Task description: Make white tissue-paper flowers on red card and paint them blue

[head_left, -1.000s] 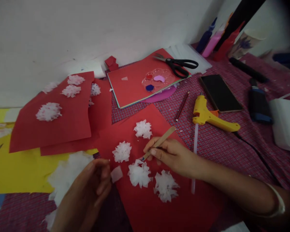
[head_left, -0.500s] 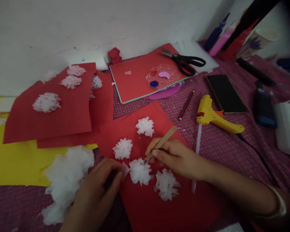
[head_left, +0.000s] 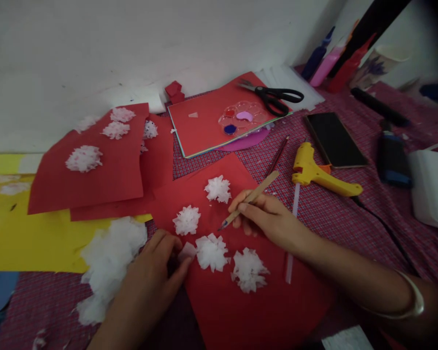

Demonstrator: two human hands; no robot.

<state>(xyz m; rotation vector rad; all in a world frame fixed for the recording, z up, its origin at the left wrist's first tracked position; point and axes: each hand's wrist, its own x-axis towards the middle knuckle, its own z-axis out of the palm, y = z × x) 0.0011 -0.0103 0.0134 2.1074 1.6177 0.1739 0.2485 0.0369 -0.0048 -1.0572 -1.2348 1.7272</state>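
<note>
Pinched in my right hand [head_left: 264,214] is a thin wooden stick [head_left: 257,192], its dark tip just over the red paper [head_left: 241,316]. My left hand [head_left: 156,272] has its fingers closed round a small white tissue piece [head_left: 187,251] at the paper's left side. Right beside that piece is a ruffled white tissue flower [head_left: 211,252]. Three more white flowers lie on the same sheet: one at the right [head_left: 249,270], one at the left [head_left: 187,220] and one at the top [head_left: 218,188]. Behind my left hand is a white tissue pile [head_left: 113,257].
A yellow glue gun [head_left: 310,170] and a phone [head_left: 336,139] lie right of the paper. Behind are black-handled scissors [head_left: 273,95] and a paint palette [head_left: 243,118] on stacked paper. More red sheets with flowers [head_left: 113,180] overlap yellow paper [head_left: 32,238] at left.
My right hand has lifted the stick's tip off the lower middle flower, up and slightly right. My left hand keeps the tissue piece. The whole view has shifted slightly.
</note>
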